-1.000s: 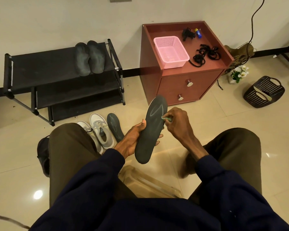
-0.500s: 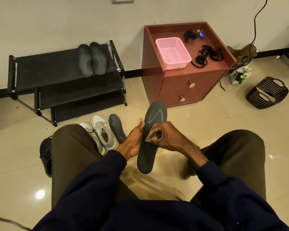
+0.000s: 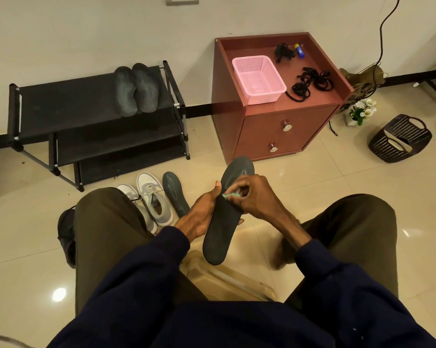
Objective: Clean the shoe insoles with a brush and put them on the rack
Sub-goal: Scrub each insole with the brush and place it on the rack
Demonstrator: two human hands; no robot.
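I sit with a dark grey insole (image 3: pixel 219 229) held upright between my knees. My left hand (image 3: pixel 202 212) grips its left edge from behind, thumb at the front. My right hand (image 3: pixel 249 197) curls round a small green brush (image 3: pixel 230 195), whose bristles press on the insole's middle. A second grey insole (image 3: pixel 174 193) lies on the floor beside a pair of grey and white sneakers (image 3: pixel 149 202). Two dark insoles (image 3: pixel 136 89) lie side by side on the top shelf of the black shoe rack (image 3: pixel 68 104).
A red-brown cabinet (image 3: pixel 274 131) stands right of the rack, with a pink basket (image 3: pixel 258 79) and black laces (image 3: pixel 310 82) on top. A dark woven basket (image 3: pixel 399 138) and a small flower pot (image 3: pixel 361 111) sit on the tiled floor at the right. A clear plastic container (image 3: pixel 227 282) lies below my hands.
My right hand moved the brush from the insole's right edge across to its middle and left side. The insole stays in my left hand, held slightly lower in view.
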